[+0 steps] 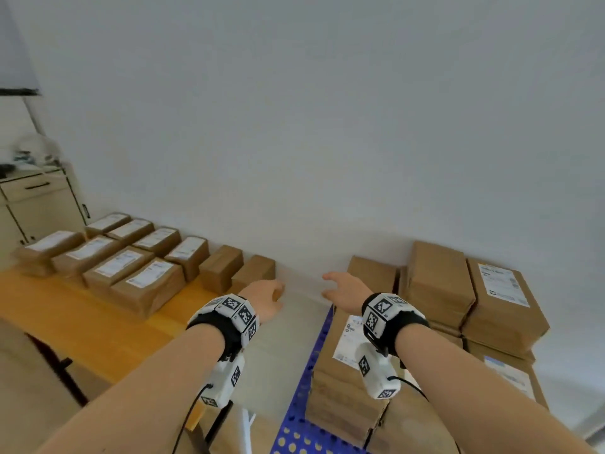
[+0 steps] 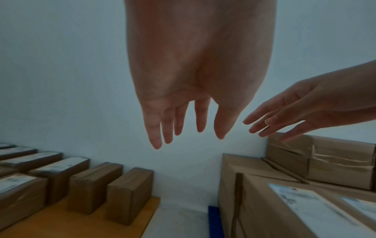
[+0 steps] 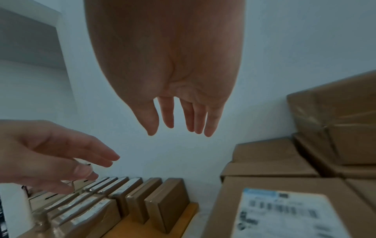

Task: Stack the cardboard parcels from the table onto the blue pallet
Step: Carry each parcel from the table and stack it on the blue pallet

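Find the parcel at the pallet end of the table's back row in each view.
Head: end parcel, centre-left, just beyond the left hand.
Left wrist: lower centre-left, at the table edge.
Right wrist: bottom centre.
Shared landmark: the white wall behind it.

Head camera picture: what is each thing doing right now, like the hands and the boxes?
left hand: open, holding nothing.
right hand: open, holding nothing.
parcels on the table: lying in rows, untouched.
parcels on the pallet: stacked.
blue pallet: loaded, near edge bare.
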The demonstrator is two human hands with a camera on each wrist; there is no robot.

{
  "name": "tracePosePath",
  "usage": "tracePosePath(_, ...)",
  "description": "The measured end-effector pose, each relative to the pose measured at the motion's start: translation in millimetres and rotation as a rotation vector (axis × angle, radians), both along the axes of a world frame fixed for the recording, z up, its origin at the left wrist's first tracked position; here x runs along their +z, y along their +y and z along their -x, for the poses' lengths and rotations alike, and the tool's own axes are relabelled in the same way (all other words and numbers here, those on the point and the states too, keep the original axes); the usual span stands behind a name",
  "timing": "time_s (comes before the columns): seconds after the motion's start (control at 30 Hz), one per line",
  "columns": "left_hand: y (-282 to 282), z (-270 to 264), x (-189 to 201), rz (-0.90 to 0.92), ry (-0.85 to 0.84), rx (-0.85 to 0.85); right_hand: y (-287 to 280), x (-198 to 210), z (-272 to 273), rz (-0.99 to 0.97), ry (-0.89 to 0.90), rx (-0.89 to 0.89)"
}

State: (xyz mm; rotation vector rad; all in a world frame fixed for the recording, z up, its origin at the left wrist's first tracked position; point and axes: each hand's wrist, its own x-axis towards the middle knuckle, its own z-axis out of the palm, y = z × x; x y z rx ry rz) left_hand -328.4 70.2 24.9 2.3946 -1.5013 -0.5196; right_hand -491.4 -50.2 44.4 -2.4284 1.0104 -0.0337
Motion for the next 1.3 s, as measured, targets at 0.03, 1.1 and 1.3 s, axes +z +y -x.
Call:
tracePosePath(0.03,14.0,-9.4,-3.4,-0.004,-0.002,0.008,9.7,-3.1,-12.0,0.0,0.007,0.007)
tracePosePath(1.1,242.9,-307.5,-109.1,-0.139,0.034,0.279,194.4,-112.0,-338.4,-0.141,0.118,0.181)
tracePosePath(1.3,226.3,-375.5,-124.7,-0.197,0.065,0.289,180.9,-137.2,-403.7,-0.287,0.066,0.139)
